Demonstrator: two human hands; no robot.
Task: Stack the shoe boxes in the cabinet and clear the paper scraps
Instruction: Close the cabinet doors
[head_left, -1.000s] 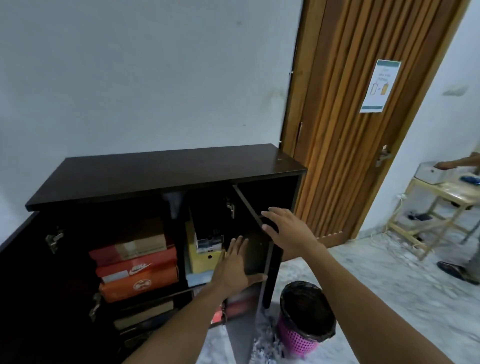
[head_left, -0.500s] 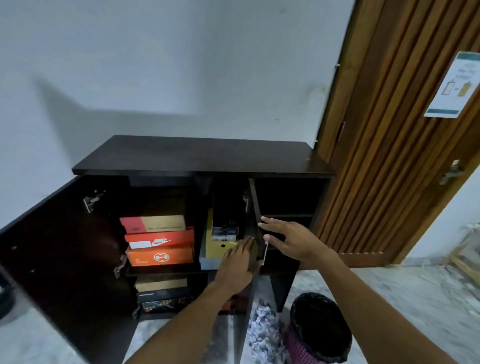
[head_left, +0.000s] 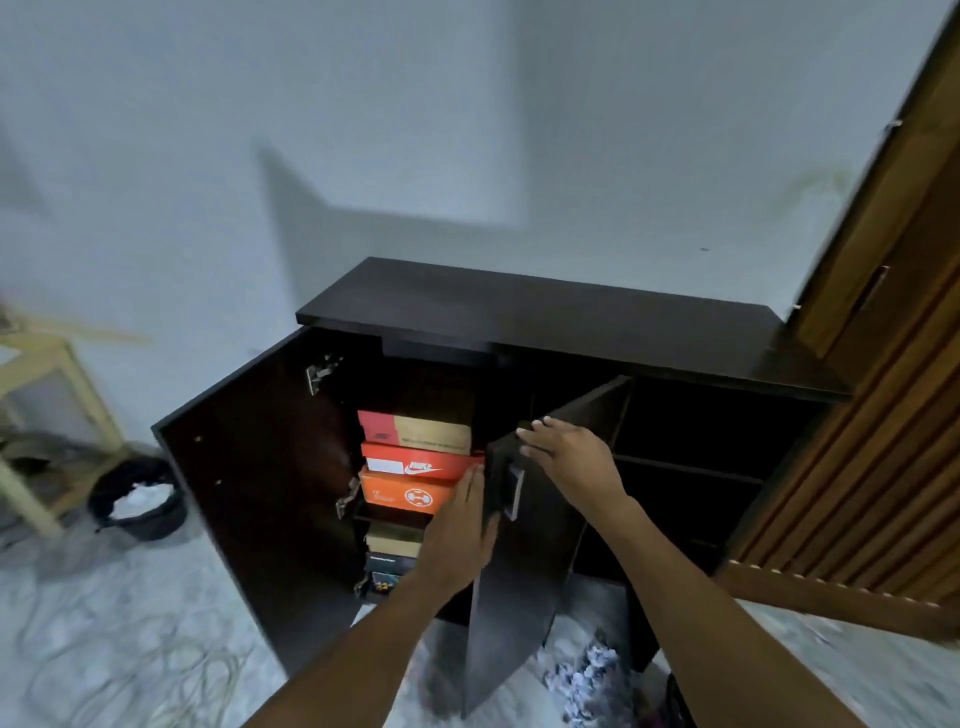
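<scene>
White wall behind, marble floor (head_left: 130, 613) with loose cables. Far left: black bin (head_left: 137, 501) holding white paper, beside a pale wooden table (head_left: 49, 374). Dark cabinet (head_left: 545, 317), left door (head_left: 249, 519) swung wide. Shoe boxes (head_left: 415, 462) stacked inside on the upper shelf: red/tan, red Nike, orange; more below. Left hand (head_left: 460, 525) flat, fingers extended against the middle door (head_left: 524, 571) edge. Right hand (head_left: 569, 457) spread open over that door's top, gripping nothing. Paper scraps (head_left: 587, 675) piled on floor at cabinet base. Wooden slatted door (head_left: 883, 415) at right.

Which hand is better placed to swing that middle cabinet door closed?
Left hand: it lies flat against the middle door beside the handle. The right hand only rests over its top edge.
</scene>
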